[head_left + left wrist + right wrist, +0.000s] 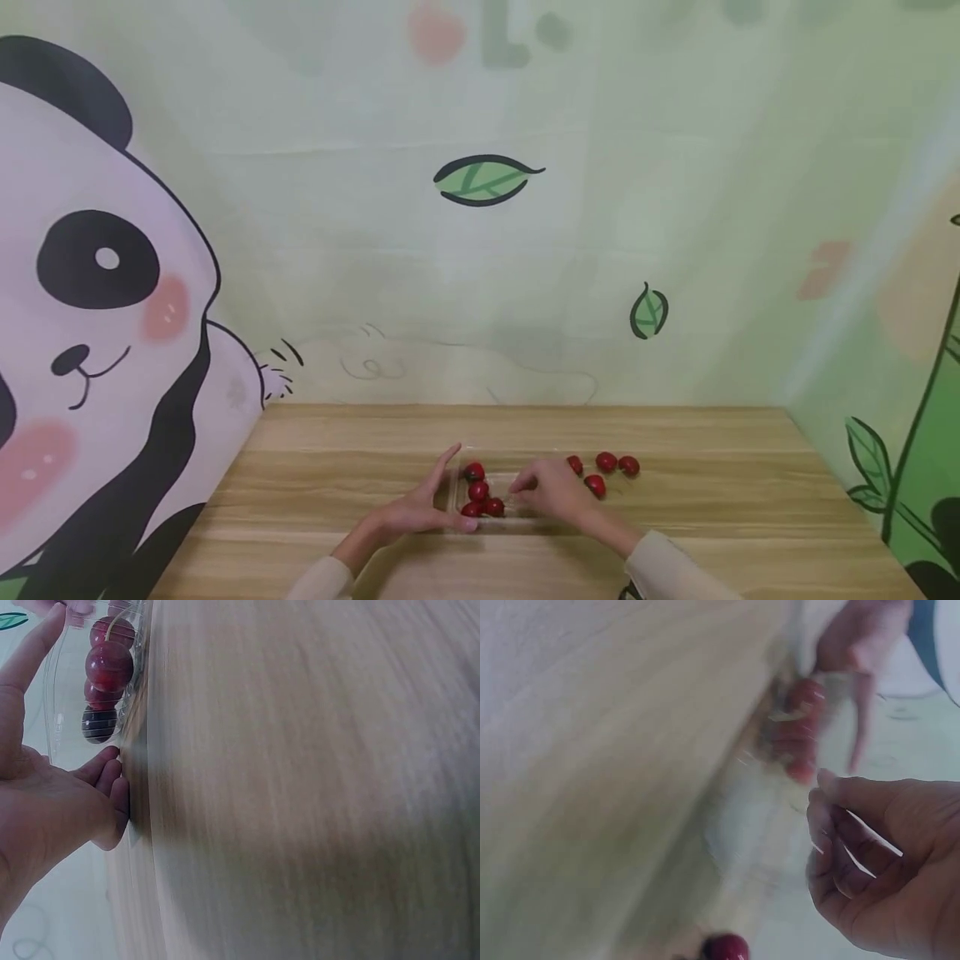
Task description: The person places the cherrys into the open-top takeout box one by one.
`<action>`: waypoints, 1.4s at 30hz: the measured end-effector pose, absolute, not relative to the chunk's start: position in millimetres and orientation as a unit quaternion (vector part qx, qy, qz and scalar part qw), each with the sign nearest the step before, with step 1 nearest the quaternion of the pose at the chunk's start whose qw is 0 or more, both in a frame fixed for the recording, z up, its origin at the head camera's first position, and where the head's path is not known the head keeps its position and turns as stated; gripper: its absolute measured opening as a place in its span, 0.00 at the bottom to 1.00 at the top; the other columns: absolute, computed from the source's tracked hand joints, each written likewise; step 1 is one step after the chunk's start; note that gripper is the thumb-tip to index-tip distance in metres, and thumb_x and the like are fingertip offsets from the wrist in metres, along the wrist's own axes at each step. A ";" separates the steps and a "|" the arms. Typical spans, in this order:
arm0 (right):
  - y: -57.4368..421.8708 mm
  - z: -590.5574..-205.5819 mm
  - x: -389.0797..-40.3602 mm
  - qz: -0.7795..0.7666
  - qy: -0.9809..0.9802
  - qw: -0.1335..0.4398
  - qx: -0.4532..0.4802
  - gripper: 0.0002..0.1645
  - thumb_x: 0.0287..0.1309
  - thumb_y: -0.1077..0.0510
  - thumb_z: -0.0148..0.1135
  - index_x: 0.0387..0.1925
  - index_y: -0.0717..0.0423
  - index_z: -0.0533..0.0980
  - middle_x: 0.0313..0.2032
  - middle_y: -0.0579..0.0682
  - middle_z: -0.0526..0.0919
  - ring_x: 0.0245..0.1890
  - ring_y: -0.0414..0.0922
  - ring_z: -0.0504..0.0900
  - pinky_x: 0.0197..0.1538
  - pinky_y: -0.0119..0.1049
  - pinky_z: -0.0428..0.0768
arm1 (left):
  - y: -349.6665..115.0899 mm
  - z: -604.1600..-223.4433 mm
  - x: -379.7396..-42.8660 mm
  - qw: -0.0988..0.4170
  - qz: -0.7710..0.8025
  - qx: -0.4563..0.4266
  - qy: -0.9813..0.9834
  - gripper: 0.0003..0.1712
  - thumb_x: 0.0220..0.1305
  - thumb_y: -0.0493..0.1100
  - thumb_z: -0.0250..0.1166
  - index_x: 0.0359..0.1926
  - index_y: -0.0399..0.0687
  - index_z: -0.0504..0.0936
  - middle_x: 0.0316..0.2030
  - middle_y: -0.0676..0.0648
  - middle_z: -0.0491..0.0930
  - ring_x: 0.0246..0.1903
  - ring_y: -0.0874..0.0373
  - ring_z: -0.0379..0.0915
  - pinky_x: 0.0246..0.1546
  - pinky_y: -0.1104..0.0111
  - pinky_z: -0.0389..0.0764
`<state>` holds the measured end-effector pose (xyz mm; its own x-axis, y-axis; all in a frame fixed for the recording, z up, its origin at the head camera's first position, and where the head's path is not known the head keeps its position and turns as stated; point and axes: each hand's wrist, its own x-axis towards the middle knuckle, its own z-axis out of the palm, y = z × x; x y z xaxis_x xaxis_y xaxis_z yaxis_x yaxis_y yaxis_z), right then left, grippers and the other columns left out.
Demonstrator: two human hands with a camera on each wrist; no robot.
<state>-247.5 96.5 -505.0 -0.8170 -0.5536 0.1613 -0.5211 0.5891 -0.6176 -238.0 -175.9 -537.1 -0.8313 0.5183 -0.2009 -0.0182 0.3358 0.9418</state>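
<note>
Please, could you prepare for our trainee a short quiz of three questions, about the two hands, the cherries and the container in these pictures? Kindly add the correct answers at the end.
1. Fill in the missing word: Some red cherries lie inside the clear container; others lie outside it, on the wooden ____.
2. True or false: The right hand is holding a red cherry.
3. Choose one: The left hand is at the container's (a) left end, (b) middle, (c) right end.

Key:
1. table
2. False; no cherry shows between its fingers.
3. a
</note>
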 end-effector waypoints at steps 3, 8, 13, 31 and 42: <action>113.2 -493.2 -247.9 -0.358 0.887 -0.010 -0.291 0.04 0.56 0.64 0.73 0.34 0.60 0.89 0.32 0.51 0.91 0.30 0.39 0.85 0.35 0.26 0.82 | -178.2 -538.3 -236.9 0.240 0.553 0.161 0.782 0.73 0.54 0.51 0.79 0.82 0.62 0.32 0.78 0.27 0.47 0.78 0.27 0.40 0.72 0.28 0.46; 155.1 -483.9 -250.8 -0.389 0.881 -0.043 -0.266 0.05 0.58 0.64 0.72 0.36 0.61 0.89 0.32 0.53 0.91 0.31 0.36 0.86 0.35 0.25 0.82 | -178.1 -537.6 -236.6 0.235 0.553 0.169 0.781 0.72 0.54 0.51 0.80 0.82 0.61 0.33 0.78 0.27 0.49 0.77 0.27 0.42 0.72 0.29 0.46; 196.7 -492.1 -255.7 -0.392 0.883 -0.051 -0.255 0.04 0.57 0.67 0.71 0.35 0.66 0.87 0.33 0.57 0.90 0.32 0.38 0.86 0.37 0.26 0.83 | -174.0 -536.1 -238.9 0.232 0.553 0.175 0.781 0.72 0.54 0.49 0.79 0.82 0.58 0.33 0.78 0.27 0.50 0.77 0.26 0.43 0.71 0.27 0.45; 231.4 -533.2 -250.1 -0.348 0.914 -0.059 -0.202 0.08 0.52 0.65 0.74 0.36 0.60 0.88 0.39 0.56 0.91 0.39 0.52 0.87 0.44 0.33 0.84 | -172.6 -536.0 -238.9 0.233 0.544 0.167 0.788 0.73 0.53 0.52 0.80 0.82 0.57 0.33 0.77 0.28 0.51 0.77 0.28 0.42 0.72 0.28 0.42; 230.1 -541.5 -252.9 -0.328 0.921 -0.058 -0.201 0.07 0.51 0.64 0.76 0.35 0.57 0.88 0.35 0.52 0.91 0.35 0.41 0.84 0.40 0.29 0.80 | -173.2 -535.5 -238.1 0.236 0.548 0.165 0.785 0.73 0.54 0.51 0.80 0.82 0.59 0.33 0.78 0.28 0.50 0.78 0.27 0.40 0.72 0.28 0.40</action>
